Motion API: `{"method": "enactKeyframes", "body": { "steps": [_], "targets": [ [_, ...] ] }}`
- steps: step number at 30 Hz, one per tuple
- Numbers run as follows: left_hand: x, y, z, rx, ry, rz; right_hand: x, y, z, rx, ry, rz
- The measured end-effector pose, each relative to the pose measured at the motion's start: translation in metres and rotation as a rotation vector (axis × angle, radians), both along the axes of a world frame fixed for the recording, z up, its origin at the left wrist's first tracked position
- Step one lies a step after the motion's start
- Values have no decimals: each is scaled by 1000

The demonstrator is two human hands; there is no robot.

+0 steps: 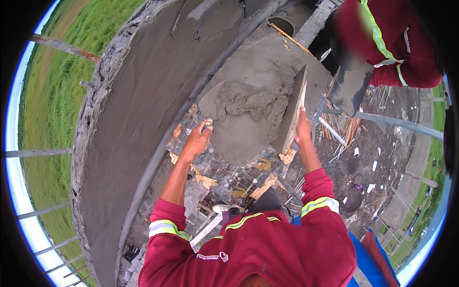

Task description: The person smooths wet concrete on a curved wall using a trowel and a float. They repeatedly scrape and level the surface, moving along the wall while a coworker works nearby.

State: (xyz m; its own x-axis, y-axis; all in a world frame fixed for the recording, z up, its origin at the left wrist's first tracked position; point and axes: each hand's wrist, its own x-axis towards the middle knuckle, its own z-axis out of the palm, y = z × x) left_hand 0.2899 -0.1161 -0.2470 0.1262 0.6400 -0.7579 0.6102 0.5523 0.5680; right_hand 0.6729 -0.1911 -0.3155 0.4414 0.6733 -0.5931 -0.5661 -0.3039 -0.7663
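Note:
My left hand (197,140) is closed round the handle of what looks like a trowel (212,99); its blade is coated grey and hard to tell from the mortar. Wet mortar (253,98) lies heaped in front of me, with a smoother patch on the near side. My right hand (303,128) grips the edge of a flat rectangular board (292,115), tilted up on its side at the right of the heap. The board's face toward the mortar is grey and smeared. My right thumb shows on its edge; the other fingers are partly hidden.
A curved plastered wall (138,110) runs along my left, grass beyond it. At the upper right a co-worker (382,43) in maroon has a grey board (351,88) close by. A bucket (282,25) with a wooden stick (289,37) stands at the back. Torn paper (260,186) lies near me.

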Motion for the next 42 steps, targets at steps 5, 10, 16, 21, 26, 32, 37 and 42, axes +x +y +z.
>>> {"method": "enactKeyframes", "body": {
  "steps": [5, 10, 16, 21, 26, 32, 37, 42],
  "targets": [
    [45, -28, 2, 555, 202, -509, -4, -1, 6, 11, 16, -13],
    [46, -80, 8, 635, 309, -644, -17, 12, 0, -34, -37, -15],
    [10, -119, -15, 741, -18, -310, -79, 27, 2, -51, -950, 355],
    [-13, -142, -29, -120, -232, 107, -116, 27, 20, -163, -1062, 570],
    [-45, -145, -68, 775, 282, 155, -45, -3, -14, -44, -1060, 114],
    [-102, -126, -145, 277, -68, 1141, 52, -69, -126, -398, -284, -443],
    [-96, -130, -164, 271, -247, 1282, 59, -75, -141, -336, -181, -409],
    [-85, -129, -154, 284, -138, 1328, 55, -60, -116, -287, -203, -380]
  ]
}}
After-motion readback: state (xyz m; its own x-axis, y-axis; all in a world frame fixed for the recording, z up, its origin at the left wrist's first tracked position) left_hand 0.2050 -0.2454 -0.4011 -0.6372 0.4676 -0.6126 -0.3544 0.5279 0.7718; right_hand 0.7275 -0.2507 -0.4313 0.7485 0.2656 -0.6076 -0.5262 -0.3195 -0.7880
